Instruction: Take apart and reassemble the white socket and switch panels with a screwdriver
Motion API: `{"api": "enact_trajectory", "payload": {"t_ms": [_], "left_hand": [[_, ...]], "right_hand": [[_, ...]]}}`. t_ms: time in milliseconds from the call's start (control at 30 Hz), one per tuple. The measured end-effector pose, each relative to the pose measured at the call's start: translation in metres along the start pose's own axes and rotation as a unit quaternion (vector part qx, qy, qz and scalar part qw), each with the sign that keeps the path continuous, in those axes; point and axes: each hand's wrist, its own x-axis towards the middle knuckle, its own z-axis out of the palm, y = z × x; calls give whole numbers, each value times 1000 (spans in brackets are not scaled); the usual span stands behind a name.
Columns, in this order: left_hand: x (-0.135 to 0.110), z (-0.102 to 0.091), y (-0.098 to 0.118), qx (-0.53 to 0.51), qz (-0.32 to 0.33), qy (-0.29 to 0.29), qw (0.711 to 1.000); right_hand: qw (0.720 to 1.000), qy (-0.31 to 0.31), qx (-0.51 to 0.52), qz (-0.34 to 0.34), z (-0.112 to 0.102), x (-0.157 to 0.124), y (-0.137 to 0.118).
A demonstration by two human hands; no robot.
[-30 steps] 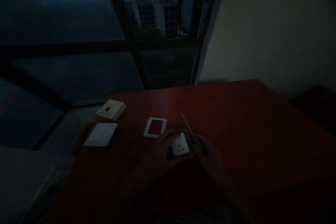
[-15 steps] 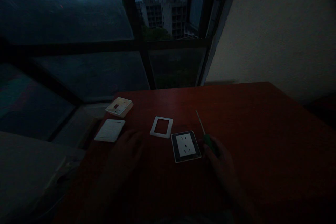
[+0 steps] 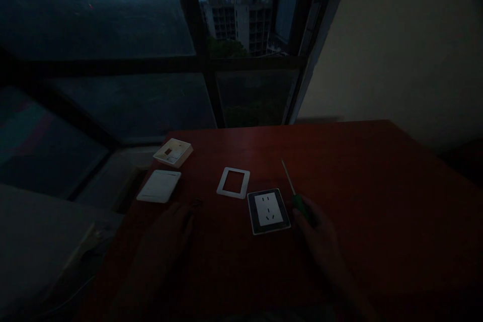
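- Reddish-brown table (image 3: 358, 186)
- Socket panel (image 3: 269, 210) lies face up
- White frame (image 3: 231, 194) lies just beside it
- White plate (image 3: 159, 186), near the left edge
- Pale box (image 3: 173, 153) behind that
- Small dark pieces (image 3: 196, 202), indistinct

Dim, bluish light from windows (image 3: 113, 15), shadowed hands (image 3: 168, 229)

Tabletop (image 3: 350, 171): smooth wood look, faint sheen. Screwdriver (image 3: 296, 198): metal shaft (image 3: 288, 177), plastic handle (image 3: 301, 205). Socket (image 3: 269, 210), frame (image 3: 245, 183): smooth plastic.

Dark-framed windows (image 3: 128, 105); dim wall (image 3: 407, 50)
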Motion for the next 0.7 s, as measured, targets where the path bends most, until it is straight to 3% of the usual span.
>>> {"api": "enact_trajectory", "payload": {"t_ms": [367, 533, 700], "left_hand": [[-2, 16, 8, -25, 57, 22, 998], [-11, 12, -13, -25, 5, 98, 995], [-14, 10, -24, -20, -19, 93, 995]], "right_hand": [[1000, 12, -1, -18, 2, 0, 0], [1000, 11, -3, -10, 1, 0, 1], [1000, 10, -8, -15, 2, 0, 0]]}}
